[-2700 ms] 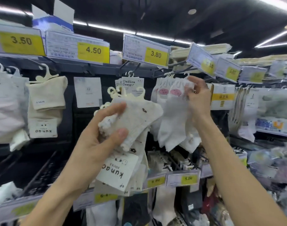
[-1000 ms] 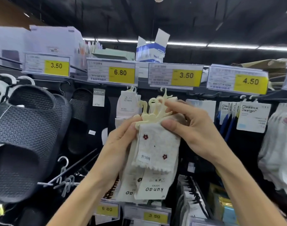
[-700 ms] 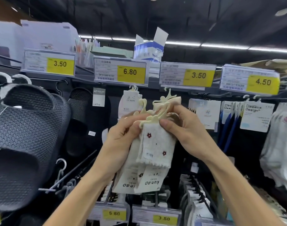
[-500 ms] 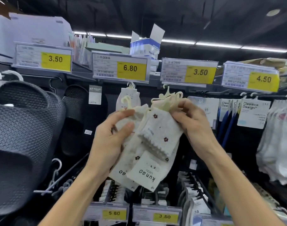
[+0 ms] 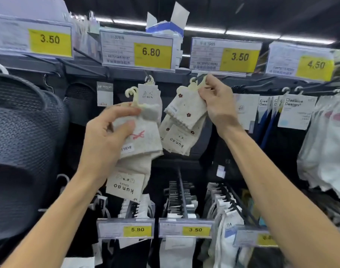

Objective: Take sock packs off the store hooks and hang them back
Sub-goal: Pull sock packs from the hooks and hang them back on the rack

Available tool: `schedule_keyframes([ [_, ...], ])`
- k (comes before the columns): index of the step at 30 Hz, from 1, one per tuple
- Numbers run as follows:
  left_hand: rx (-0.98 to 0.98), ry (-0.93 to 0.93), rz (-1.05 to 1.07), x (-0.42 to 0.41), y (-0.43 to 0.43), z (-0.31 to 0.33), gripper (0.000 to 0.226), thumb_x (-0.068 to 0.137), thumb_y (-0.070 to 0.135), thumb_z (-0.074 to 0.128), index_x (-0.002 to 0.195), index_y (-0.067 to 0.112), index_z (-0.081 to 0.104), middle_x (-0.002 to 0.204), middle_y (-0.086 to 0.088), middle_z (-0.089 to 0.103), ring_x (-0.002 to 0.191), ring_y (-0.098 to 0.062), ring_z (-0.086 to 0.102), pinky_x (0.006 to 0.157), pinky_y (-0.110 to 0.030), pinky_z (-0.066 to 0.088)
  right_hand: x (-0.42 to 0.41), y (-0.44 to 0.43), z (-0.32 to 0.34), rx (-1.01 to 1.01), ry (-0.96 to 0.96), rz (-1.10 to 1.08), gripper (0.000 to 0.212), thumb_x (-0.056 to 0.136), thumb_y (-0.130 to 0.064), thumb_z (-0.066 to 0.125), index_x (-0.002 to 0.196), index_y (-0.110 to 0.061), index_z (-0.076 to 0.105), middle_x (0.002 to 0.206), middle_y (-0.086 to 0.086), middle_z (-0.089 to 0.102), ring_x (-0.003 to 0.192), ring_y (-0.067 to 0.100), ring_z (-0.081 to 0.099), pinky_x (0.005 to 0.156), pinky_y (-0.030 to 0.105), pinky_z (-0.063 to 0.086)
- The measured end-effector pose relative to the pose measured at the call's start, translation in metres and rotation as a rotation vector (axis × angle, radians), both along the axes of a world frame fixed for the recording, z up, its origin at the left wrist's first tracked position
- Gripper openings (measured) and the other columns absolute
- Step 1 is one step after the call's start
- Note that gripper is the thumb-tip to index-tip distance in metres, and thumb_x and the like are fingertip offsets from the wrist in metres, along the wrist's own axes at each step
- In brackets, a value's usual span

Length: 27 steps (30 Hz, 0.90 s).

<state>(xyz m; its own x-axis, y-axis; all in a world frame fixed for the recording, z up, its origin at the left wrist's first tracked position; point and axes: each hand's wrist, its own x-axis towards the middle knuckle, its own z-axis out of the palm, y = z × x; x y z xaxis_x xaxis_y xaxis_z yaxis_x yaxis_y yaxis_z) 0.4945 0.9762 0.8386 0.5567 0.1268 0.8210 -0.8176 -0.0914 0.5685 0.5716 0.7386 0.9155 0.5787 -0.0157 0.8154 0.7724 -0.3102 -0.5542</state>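
Observation:
My right hand (image 5: 215, 101) pinches the top of a cream sock pack with red flowers (image 5: 184, 117), holding its pale plastic hanger (image 5: 197, 83) up at the black store hook under the 3.50 price tag (image 5: 225, 56). My left hand (image 5: 107, 140) grips another cream sock pack with a red bow mark (image 5: 142, 140) lower and to the left; its hanger (image 5: 132, 94) points up free in the air. Both packs carry "kunao" card labels.
Dark mesh slippers (image 5: 24, 132) hang at the left. A white pack (image 5: 149, 93) hangs under the 6.80 tag (image 5: 138, 50). Dark socks with white cards (image 5: 292, 111) and white socks (image 5: 327, 147) hang at the right. A lower row of hooks with price tags (image 5: 184, 228) juts out below.
The two packs, held together before, are now apart. My right hand has lifted the flowered pack up and right to the hook; my left hand stays lower with the other pack.

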Motion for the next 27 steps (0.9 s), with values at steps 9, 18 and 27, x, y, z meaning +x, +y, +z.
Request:
schedule_keyframes([
  [9,0.128,0.032,-0.236,-0.004,-0.029,0.000,0.041,0.096,-0.002,0.057,0.112,0.035,0.066,0.099,0.019,0.071,0.077,0.000,0.069,0.059,-0.013,0.053,0.013,0.007,0.001,-0.053,0.032,-0.007,0.030,0.097,-0.004,0.049,0.121,-0.014,0.064,0.096,0.002,0.062,0.078,0.006,0.055,0.067,0.018,0.046],
  [18,0.215,-0.073,-0.210,0.002,-0.040,0.005,0.065,0.094,-0.005,0.058,0.133,0.045,0.046,0.132,0.003,0.056,0.105,-0.029,0.062,0.081,-0.039,0.060,-0.047,0.016,-0.028,-0.112,-0.183,-0.288,0.045,0.101,-0.030,0.045,0.144,-0.016,0.044,0.145,-0.009,0.041,0.133,-0.002,0.035,0.113,0.017,0.025],
  [27,0.271,-0.050,-0.202,0.009,-0.063,0.008,0.073,0.091,0.003,0.067,0.145,0.037,0.032,0.122,0.015,0.058,0.107,-0.010,0.063,0.089,-0.024,0.056,-0.077,0.020,-0.036,-0.099,-0.070,-0.021,0.042,0.089,-0.029,0.070,0.129,-0.020,0.063,0.107,-0.007,0.071,0.099,0.007,0.067,0.088,0.029,0.056],
])
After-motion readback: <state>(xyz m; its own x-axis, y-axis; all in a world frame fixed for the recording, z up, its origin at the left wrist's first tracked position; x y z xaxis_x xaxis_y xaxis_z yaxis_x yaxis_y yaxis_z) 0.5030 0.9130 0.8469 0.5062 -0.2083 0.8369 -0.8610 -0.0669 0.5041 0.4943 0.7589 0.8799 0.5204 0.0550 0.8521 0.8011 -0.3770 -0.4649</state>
